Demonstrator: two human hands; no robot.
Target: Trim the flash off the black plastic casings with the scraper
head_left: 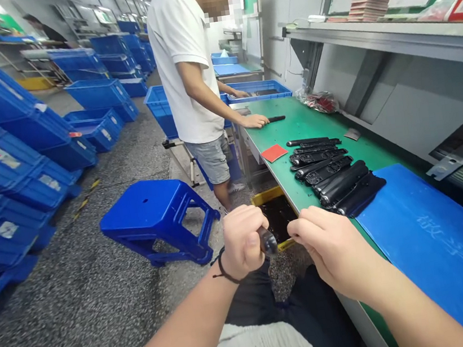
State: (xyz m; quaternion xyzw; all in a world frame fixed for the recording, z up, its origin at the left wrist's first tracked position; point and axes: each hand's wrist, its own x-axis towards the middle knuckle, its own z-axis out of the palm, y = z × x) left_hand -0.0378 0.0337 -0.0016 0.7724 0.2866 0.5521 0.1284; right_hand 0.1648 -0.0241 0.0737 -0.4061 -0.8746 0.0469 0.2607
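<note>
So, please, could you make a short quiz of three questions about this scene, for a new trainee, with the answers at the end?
1. True or false: the left hand is closed around a dark piece with a rounded end.
2. What lies on the green table near the row of black parts?
a) a yellow cloth
b) a red card
c) a white cup
3. Fill the gap: the stool on the floor is ____ in colour.

Key: 1 true; 2 b; 3 blue
</note>
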